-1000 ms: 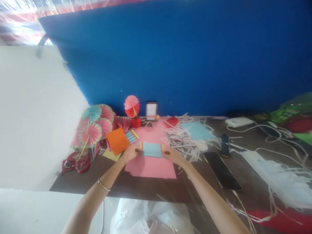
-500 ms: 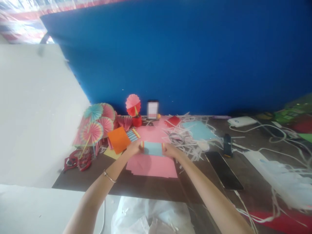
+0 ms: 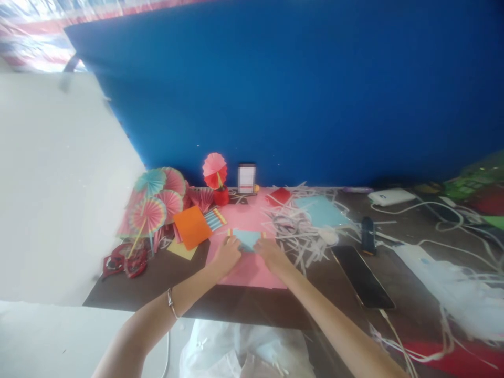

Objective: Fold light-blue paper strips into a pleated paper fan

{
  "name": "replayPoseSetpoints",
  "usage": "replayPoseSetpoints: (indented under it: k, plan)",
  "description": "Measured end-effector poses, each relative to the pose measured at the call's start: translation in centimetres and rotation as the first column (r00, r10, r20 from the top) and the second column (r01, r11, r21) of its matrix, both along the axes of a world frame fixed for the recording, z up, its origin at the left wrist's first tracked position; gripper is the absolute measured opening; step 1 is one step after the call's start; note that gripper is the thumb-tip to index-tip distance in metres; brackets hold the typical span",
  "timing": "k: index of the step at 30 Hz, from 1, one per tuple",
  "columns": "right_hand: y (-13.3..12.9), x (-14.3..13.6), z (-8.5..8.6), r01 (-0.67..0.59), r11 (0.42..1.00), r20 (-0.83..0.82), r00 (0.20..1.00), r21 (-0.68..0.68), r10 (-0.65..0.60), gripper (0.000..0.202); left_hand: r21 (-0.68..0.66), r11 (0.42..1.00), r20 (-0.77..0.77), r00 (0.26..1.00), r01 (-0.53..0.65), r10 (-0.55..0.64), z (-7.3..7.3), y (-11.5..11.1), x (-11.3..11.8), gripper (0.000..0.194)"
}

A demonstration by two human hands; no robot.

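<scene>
A light blue paper strip (image 3: 248,239) with striped yellow and red ends lies over pink paper (image 3: 252,272) at the centre. My left hand (image 3: 229,253) has its fingers bent on the strip's near left part. On the near right part rests my right hand (image 3: 270,253), its fingers also bent and pressed together. Both hands hold the strip along its near edge, with a gap of blue showing between them. The fingertips are partly hidden and blurred.
Paper fans (image 3: 147,212), an orange sheet (image 3: 192,227) and red scissors (image 3: 125,258) lie at the left. White paper strips (image 3: 305,236), a black phone (image 3: 363,276), a power strip (image 3: 437,283) and cables are at the right. A small screen (image 3: 247,178) stands at the back.
Both hands have moved inward from the ends of the blue strip and slightly nearer to me, so its striped ends now show more. The surroundings look the same.
</scene>
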State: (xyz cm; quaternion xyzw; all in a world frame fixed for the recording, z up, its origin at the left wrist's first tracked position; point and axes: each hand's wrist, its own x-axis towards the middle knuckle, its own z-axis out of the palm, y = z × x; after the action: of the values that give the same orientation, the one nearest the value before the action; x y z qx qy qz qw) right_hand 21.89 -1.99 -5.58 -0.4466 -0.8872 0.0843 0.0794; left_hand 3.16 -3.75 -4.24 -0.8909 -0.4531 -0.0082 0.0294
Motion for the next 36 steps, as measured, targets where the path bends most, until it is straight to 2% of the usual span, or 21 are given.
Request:
replayPoseSetpoints:
  k: [1, 3, 5, 7, 11, 14, 16, 21, 24, 27, 30, 33, 36]
  plan:
    - [-0.6, -0.2, -0.9, -0.053, 0.995, -0.035, 0.998, 0.085, 0.056, 0.025, 0.001, 0.999, -0.004, 0.999, 0.034, -0.034, -0.8, -0.1, 0.1, 0.024]
    - [-1.6, -0.5, -2.7, -0.042, 0.983, -0.024, 0.999, 0.179, 0.047, 0.037, 0.008, 0.998, -0.015, 0.998, 0.064, -0.064, -2.2, -0.4, 0.2, 0.027]
    - [-2.2, -0.3, -4.0, -0.015, 0.981, 0.013, 1.0, 0.192, 0.012, 0.045, 0.019, 0.998, -0.025, 0.998, 0.065, -0.064, -3.0, -0.6, 0.0, 0.034]
    - [-2.5, 0.2, -4.6, -0.053, 0.982, 0.024, 0.998, 0.18, 0.049, 0.051, 0.035, 0.995, -0.043, 0.995, 0.091, -0.09, -3.1, -0.7, -0.5, 0.042]
    - [-2.5, 1.8, -4.6, -0.117, 0.979, -0.021, 0.992, 0.164, 0.122, 0.059, -0.026, 0.989, -0.027, 0.989, 0.147, -0.148, -2.1, -0.7, -1.9, 0.051]
    - [-2.4, 2.7, -4.8, -0.11, 0.983, -0.05, 0.992, 0.146, 0.118, 0.063, -0.109, 0.983, 0.067, 0.987, 0.15, -0.144, -1.6, -0.3, -2.4, 0.053]
    - [-2.3, 3.1, -5.0, -0.097, 0.985, -0.056, 0.993, 0.142, 0.105, 0.062, -0.111, 0.983, 0.095, 0.986, 0.144, -0.134, -1.7, 0.0, -2.3, 0.053]
    - [-1.9, 2.6, -4.0, -0.081, 0.98, -0.02, 0.996, 0.18, 0.086, 0.051, 0.007, 0.991, -0.049, 0.989, 0.137, -0.136, -2.5, 0.3, -1.3, 0.045]
    - [-1.6, 1.6, -3.0, -0.048, 0.974, -0.007, 0.999, 0.219, 0.051, 0.041, 0.009, 0.994, -0.102, 0.989, 0.111, -0.11, -2.7, 0.4, -0.8, 0.045]
    - [-1.5, 0.9, -2.2, -0.041, 0.971, 0.011, 0.999, 0.236, 0.039, 0.034, -0.042, 0.996, -0.08, 0.994, 0.077, -0.08, -2.0, 0.5, -0.9, 0.04]
    - [-1.3, 0.8, -1.3, -0.008, 0.98, 0.01, 1.0, 0.198, 0.007, 0.029, -0.08, 0.995, -0.011, 0.998, 0.059, -0.06, -0.5, 0.5, -1.3, 0.026]
    - [-1.0, 1.3, 0.1, 0.06, 0.991, -0.1, 0.994, 0.122, -0.048, 0.028, -0.084, 0.996, 0.079, 0.997, 0.024, -0.017, 1.6, 0.5, -1.8, 0.02]
    - [-0.2, 2.1, 2.2, 0.045, 0.999, -0.27, 0.962, 0.0, -0.044, 0.029, -0.073, 0.997, 0.235, 0.971, -0.014, 0.031, 3.8, 0.9, -2.2, 0.019]
